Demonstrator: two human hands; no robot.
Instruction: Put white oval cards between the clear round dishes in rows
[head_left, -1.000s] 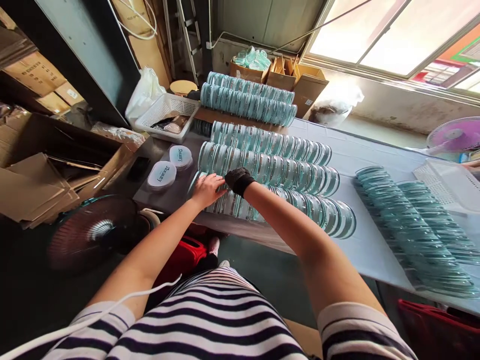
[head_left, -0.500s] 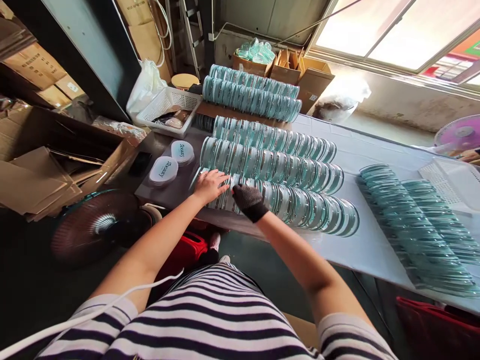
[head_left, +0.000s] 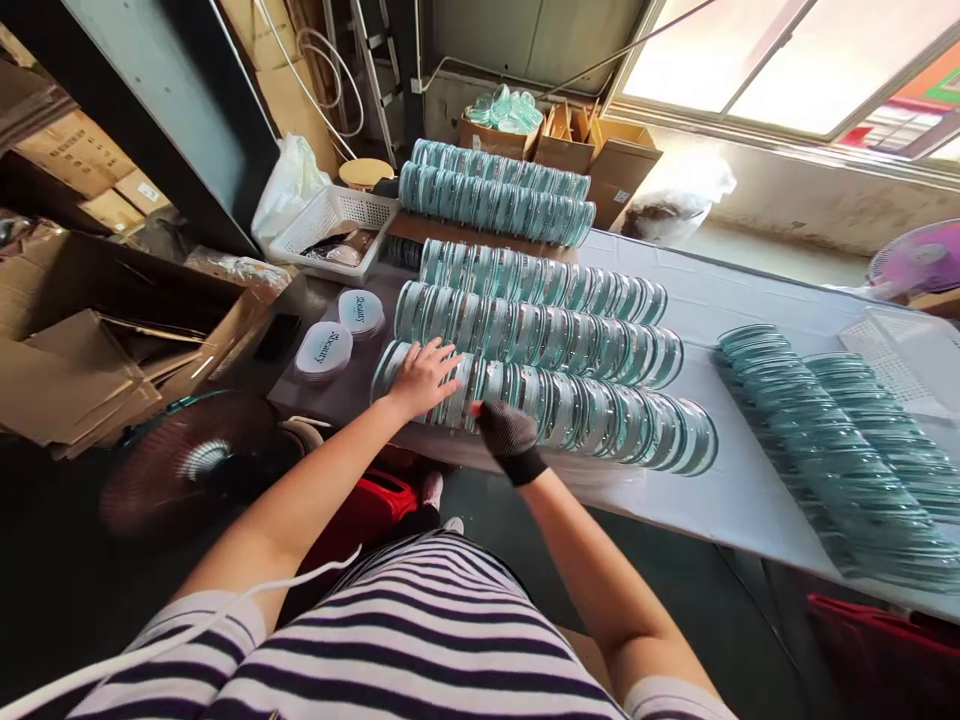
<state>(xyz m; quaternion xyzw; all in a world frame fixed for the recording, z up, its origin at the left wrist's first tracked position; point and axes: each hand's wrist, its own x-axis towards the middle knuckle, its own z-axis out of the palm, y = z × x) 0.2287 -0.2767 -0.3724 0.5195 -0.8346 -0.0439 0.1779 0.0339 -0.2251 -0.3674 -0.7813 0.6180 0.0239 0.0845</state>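
Observation:
Along the table's near edge runs a row of round, clear, greenish lid-like pieces (head_left: pixel 600 418), standing on edge and packed face to face. My bare left hand (head_left: pixel 425 378) lies over the row's left part, palm down with fingers spread. My right hand (head_left: pixel 507 430), in a dark ribbed glove with bare fingertips, is by the near side of the same row, right of my left hand. Its fingers are curled in; whatever they might hold is hidden. Behind lies a second row of the same pieces (head_left: pixel 540 330), with a third row (head_left: pixel 544 280) beyond it.
Two stacks of white printed round pads (head_left: pixel 322 350) sit at the table's left end, near a white basket (head_left: pixel 364 205). More rows of clear pieces (head_left: pixel 832 460) lean at the right. A fan (head_left: pixel 199 465) stands left, beside an open carton (head_left: pixel 97 340).
My right hand has drawn back from the front row, toward me and slightly right. My left hand stays on the row, its fingers a little more spread. The view has shifted slightly.

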